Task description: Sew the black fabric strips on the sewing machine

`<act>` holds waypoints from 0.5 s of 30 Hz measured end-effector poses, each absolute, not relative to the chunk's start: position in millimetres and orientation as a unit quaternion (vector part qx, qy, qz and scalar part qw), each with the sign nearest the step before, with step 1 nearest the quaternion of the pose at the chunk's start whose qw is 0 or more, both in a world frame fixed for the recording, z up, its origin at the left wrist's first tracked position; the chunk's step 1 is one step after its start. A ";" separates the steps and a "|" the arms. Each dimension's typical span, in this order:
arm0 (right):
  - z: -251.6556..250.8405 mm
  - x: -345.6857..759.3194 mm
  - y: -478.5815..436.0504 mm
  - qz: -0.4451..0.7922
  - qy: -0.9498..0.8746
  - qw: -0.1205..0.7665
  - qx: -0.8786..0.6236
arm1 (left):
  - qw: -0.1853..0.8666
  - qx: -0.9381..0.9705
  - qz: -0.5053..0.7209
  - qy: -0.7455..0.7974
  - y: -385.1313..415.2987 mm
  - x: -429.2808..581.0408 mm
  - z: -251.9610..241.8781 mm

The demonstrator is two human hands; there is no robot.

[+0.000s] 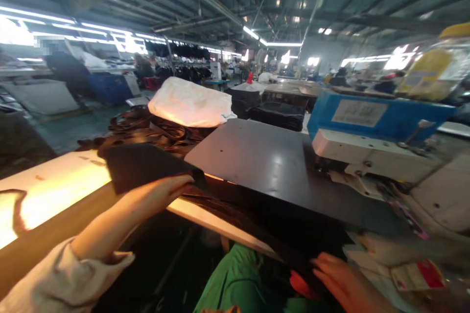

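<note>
A dark piece of fabric [271, 220] runs along the front edge of the sewing machine's table, between my two hands. My left hand [178, 186] is closed on its left part, beside the dark flap [143, 164] that lies over the lit board. At the lower right my right hand [341, 276], slightly blurred, has its fingers closed at the fabric's near right end. A smooth grey metal plate [257, 151] lies just beyond the fabric. The white sewing machine head [374, 154] stands on the right, past my right hand.
A heap of dark strips [143, 127] and a white cloth bundle [191, 102] lie behind the plate. A blue box [352, 112] stands behind the machine, with a yellow-lidded jar [433, 68] above it. Scraps and a red-and-white packet [418, 274] lie at right.
</note>
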State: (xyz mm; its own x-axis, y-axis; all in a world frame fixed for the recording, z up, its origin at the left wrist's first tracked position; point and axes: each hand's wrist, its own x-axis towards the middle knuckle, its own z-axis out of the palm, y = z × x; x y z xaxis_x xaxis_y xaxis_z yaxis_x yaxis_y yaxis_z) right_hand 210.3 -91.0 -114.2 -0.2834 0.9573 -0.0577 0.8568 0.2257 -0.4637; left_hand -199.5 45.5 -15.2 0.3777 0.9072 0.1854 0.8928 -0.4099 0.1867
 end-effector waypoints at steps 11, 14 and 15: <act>-182.6 255.6 -17.5 -0.206 -0.719 0.089 -0.658 | -0.027 0.810 0.238 0.535 64.0 -174.5 -140.4; -222.1 275.8 -11.0 -0.205 -0.710 0.117 -0.663 | -0.006 0.830 0.173 0.530 64.6 -148.7 -172.3; -233.2 281.5 -10.1 -0.187 -0.729 0.136 -0.645 | -0.007 0.826 0.163 0.539 63.0 -143.9 -178.5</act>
State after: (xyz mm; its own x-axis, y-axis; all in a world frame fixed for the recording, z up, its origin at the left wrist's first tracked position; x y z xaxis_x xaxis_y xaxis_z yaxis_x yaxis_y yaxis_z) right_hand 281.5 -10.1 -233.2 -0.1319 0.8890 0.4385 0.9903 0.0990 0.0973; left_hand -143.9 63.0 -178.5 0.3656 0.8888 0.2765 0.8935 -0.4183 0.1632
